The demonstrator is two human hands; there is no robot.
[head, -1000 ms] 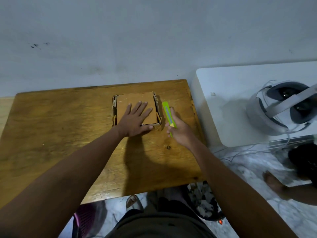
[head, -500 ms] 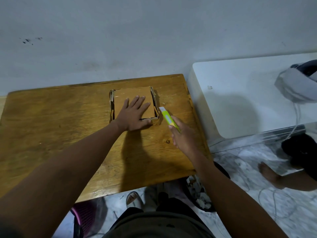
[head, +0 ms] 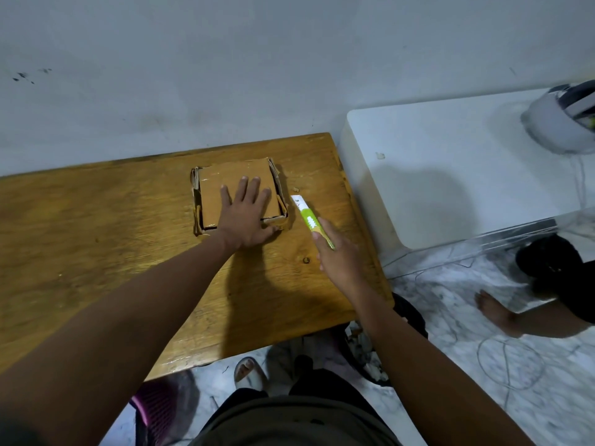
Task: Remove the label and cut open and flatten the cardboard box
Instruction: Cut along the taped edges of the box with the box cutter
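Observation:
A small brown cardboard box (head: 222, 180) lies squashed flat near the far edge of the wooden table (head: 96, 239), its folded side flaps showing at left and right. My left hand (head: 246, 214) presses flat on top of it with straight, spread fingers. My right hand (head: 338, 255) grips a green and white utility knife (head: 309, 220) just right of the box. The knife's white tip points away from me and sits a short gap from the box's right edge. No label shows on the box's upper face.
A white table (head: 450, 175) stands to the right with a white headset (head: 560, 123) on it. Cables and another person's foot (head: 495, 313) lie on the marble floor at right. A dark bin (head: 363, 346) with scraps sits under the wooden table's near edge.
My right hand and the knife have drawn back a little from the box's right side, tilting the tip leftward. The left hand stays pressed on the box. The camera view has swung left.

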